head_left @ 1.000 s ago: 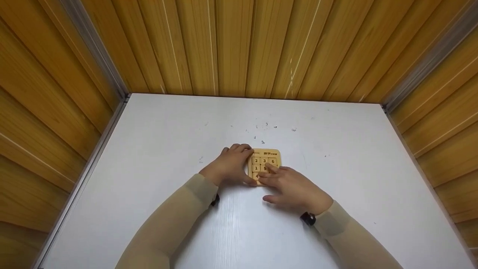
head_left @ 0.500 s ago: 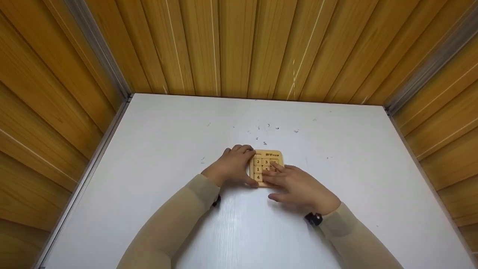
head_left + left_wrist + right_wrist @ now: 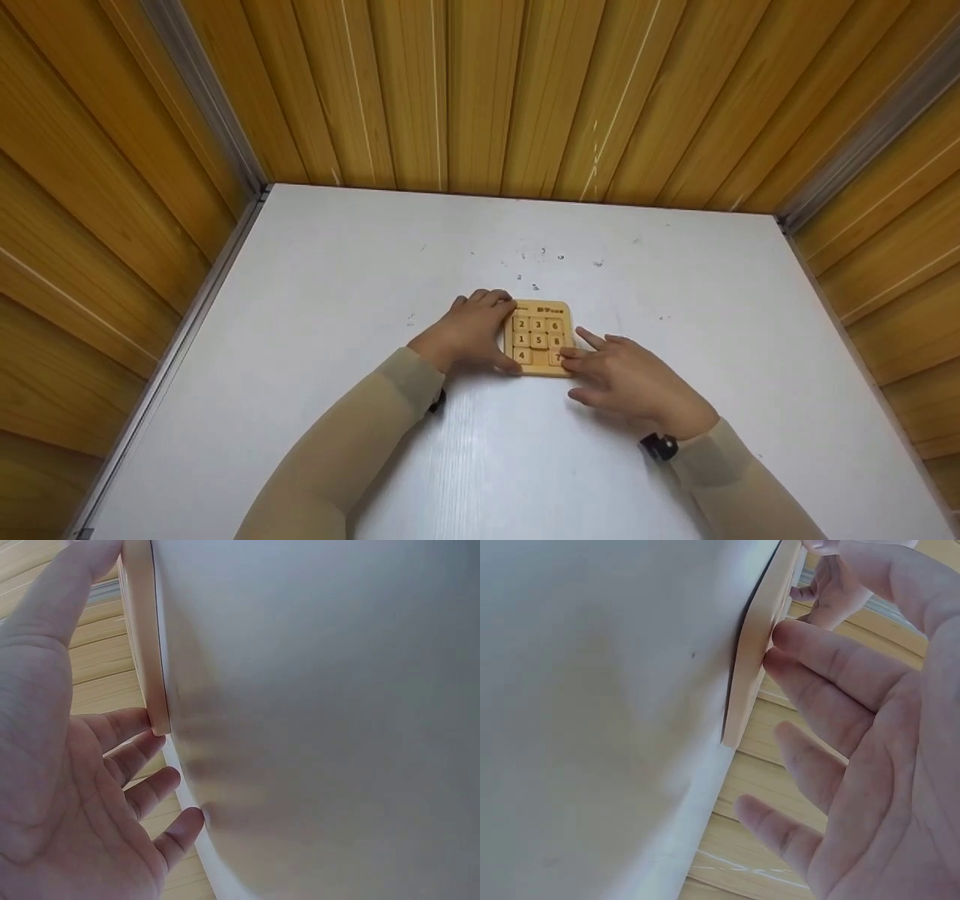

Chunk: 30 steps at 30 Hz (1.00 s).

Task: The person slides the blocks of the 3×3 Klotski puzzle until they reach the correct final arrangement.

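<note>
A wooden number slide puzzle [image 3: 538, 371] lies flat on the white table. Its tiles read 2, 3, 6 in the top row and 1, 5, 8 in the middle. In the bottom row, a gap separates the 4 tile [image 3: 522, 356] from the 7 tile [image 3: 556, 358]. My left hand [image 3: 469, 330] grips the left side of the frame, thumb at the near corner and index finger at the far one. Two extended fingers of my right hand [image 3: 637, 379] reach over the right edge, fingertips at the 7 tile. The right wrist view shows the frame's edge [image 3: 754, 645] beside these fingers.
The white table [image 3: 360, 255] has small dark scuff marks [image 3: 561, 257] beyond the puzzle. Yellow wood-look panels [image 3: 480, 97] wall it at the back and sides, with grey metal posts at the corners. Each wrist wears a dark strap-on device [image 3: 660, 447].
My right hand has drawn back to the right, uncovering the right column and the gap in the bottom row. My left hand keeps its hold on the frame.
</note>
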### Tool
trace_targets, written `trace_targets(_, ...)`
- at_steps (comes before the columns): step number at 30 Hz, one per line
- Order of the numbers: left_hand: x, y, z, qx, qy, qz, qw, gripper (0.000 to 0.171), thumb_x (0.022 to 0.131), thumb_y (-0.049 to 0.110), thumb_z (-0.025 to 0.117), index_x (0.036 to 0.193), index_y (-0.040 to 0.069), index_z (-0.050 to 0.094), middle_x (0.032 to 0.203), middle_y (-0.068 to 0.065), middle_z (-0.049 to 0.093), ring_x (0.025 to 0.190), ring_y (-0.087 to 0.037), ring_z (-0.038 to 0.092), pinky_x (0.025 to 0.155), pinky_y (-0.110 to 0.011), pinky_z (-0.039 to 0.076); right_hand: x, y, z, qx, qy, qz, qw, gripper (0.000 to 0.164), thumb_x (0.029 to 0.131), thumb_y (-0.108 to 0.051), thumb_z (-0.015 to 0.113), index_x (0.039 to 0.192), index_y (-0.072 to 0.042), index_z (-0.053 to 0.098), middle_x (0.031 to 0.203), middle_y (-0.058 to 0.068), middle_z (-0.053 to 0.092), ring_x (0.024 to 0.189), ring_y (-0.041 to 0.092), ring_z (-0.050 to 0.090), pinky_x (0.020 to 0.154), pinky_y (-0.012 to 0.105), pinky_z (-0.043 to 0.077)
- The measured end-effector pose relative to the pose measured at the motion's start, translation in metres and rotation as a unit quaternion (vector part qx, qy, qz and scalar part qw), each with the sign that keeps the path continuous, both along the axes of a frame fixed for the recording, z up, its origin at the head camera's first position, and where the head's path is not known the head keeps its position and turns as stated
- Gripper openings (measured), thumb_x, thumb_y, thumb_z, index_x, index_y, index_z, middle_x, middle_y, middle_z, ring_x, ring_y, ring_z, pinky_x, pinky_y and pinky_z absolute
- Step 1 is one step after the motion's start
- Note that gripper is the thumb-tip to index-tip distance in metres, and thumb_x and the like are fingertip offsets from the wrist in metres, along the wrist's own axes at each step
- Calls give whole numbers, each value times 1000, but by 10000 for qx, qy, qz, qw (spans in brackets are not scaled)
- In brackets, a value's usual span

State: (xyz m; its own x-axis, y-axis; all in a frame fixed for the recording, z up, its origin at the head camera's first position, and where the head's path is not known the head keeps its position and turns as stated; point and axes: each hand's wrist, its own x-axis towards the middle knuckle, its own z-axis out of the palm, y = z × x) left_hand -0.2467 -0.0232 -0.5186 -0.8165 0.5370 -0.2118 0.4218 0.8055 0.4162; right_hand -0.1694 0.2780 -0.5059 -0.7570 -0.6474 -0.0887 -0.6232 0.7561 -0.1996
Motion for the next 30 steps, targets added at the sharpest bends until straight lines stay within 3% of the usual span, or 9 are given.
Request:
trace_targets(17, 0, 2, -4, -28, -55, 63, 10000, 122, 81, 67, 96, 177, 17, 40, 183, 1, 38, 174, -26, 29, 145, -62, 23, 5, 0, -2, -90, -246, -231, 9994, 54, 108, -48, 73, 153, -18, 73, 166, -3, 64, 168, 35, 45, 135, 65, 40)
trace_targets(30, 0, 1, -1, 21, -43, 34, 10000, 124, 80, 67, 96, 177, 15, 39, 183, -1, 39, 174, -28, 30, 145, -61, 21, 8, -6, -3, -129, -98, -131, 9998, 56, 107, -47, 74, 153, -16, 72, 166, -2, 64, 168, 34, 46, 134, 64, 43)
